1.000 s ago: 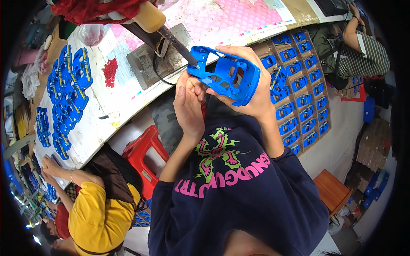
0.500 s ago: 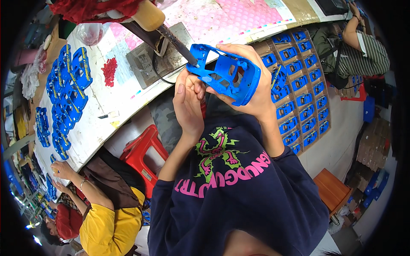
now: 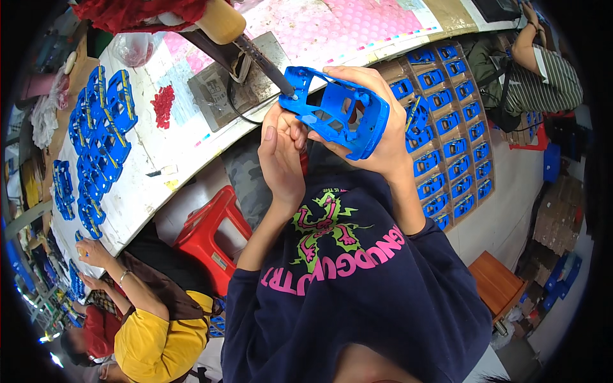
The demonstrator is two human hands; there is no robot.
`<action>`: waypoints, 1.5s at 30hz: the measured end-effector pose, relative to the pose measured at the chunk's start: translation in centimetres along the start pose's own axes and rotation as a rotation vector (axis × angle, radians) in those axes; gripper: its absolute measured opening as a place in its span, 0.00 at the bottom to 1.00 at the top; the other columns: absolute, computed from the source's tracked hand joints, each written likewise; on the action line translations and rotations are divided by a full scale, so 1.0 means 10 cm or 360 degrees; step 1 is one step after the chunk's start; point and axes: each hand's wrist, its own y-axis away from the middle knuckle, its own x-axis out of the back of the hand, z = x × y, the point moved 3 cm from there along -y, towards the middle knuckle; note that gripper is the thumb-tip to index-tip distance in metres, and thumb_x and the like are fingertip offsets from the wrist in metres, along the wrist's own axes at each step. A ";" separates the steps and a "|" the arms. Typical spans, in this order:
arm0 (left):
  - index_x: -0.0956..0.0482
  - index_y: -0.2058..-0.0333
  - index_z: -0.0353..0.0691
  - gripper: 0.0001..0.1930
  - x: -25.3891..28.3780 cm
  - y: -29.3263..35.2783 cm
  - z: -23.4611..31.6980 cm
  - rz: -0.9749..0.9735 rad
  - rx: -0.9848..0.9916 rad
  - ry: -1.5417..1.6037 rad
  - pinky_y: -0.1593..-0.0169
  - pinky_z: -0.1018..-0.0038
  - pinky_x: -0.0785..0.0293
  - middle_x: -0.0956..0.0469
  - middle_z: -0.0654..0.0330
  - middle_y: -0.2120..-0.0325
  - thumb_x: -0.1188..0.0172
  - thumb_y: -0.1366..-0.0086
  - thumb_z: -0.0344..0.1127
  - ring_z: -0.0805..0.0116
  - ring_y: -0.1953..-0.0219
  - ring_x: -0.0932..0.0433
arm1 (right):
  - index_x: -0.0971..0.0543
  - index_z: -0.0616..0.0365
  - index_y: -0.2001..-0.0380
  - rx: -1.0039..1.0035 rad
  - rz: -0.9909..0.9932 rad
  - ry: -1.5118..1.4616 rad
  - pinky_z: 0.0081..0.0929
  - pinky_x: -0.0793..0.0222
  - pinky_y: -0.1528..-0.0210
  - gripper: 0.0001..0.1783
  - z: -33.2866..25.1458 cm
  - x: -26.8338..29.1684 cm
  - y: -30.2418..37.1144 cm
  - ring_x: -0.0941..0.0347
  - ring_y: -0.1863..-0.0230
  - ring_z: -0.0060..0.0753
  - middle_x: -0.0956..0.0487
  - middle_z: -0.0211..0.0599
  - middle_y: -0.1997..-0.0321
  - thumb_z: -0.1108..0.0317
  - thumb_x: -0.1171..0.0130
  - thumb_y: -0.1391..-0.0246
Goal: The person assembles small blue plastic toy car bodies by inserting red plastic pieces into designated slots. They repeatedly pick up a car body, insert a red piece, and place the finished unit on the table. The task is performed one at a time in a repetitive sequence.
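Observation:
A blue plastic toy car body [image 3: 341,108], hollow with open windows, is tilted up above my lap at the table's edge. My right hand [image 3: 391,121] grips it around the far right side, fingers over the top and thumb underneath. Curled fingers of my left hand [image 3: 284,150] support its left edge; part of their hold is hidden under the body. The metal tip of a soldering iron [image 3: 265,67] with a yellow handle meets the body's left corner, close to my left fingertips.
Small red parts [image 3: 163,107] lie on the white table [image 3: 147,150] beside a metal plate [image 3: 217,96]. Blue car bodies [image 3: 96,147] are heaped at left. A cardboard tray [image 3: 440,159] holds more at right. A red stool [image 3: 217,236] and a co-worker in yellow [image 3: 156,338] are left.
The car body has tilted very slightly in my hands, its corner still at the iron's tip. At left, the co-worker in yellow has shifted a little down and left.

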 end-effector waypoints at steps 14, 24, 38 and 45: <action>0.44 0.49 0.26 0.30 0.02 -0.02 -0.01 -0.0019 -0.0011 -0.0002 0.67 0.82 0.45 0.34 0.62 0.68 0.65 0.41 0.49 0.78 0.71 0.41 | 0.31 0.62 0.61 0.0028 -0.0008 0.0026 0.29 0.31 0.64 0.31 -0.01 0.01 -0.01 0.27 0.64 0.44 0.27 0.44 0.63 0.66 0.32 0.75; 0.43 0.50 0.26 0.28 0.02 -0.02 0.00 0.0050 0.0069 0.0014 0.68 0.83 0.45 0.35 0.64 0.73 0.64 0.41 0.46 0.78 0.73 0.41 | 0.31 0.62 0.60 -0.0002 -0.0021 0.0005 0.29 0.31 0.62 0.32 0.01 -0.02 0.04 0.28 0.62 0.43 0.27 0.44 0.62 0.66 0.32 0.76; 0.45 0.47 0.37 0.24 0.27 0.70 -0.33 -0.0153 0.0816 0.0170 0.42 0.73 0.50 0.41 0.58 0.48 0.50 0.42 0.32 0.68 0.45 0.43 | 0.35 0.60 0.64 -0.0740 0.0109 -0.0759 0.32 0.40 0.56 0.24 0.13 -0.29 1.30 0.38 0.56 0.35 0.38 0.43 0.60 0.69 0.36 0.65; 0.43 0.48 0.38 0.23 0.83 0.90 -0.21 0.0070 0.0343 0.0172 0.44 0.70 0.46 0.36 0.59 0.52 0.48 0.42 0.32 0.68 0.48 0.39 | 0.40 0.61 0.53 -0.1000 -0.0503 -0.1058 0.21 0.39 0.60 0.37 -0.13 -0.58 1.30 0.36 0.61 0.26 0.35 0.35 0.61 0.67 0.33 0.68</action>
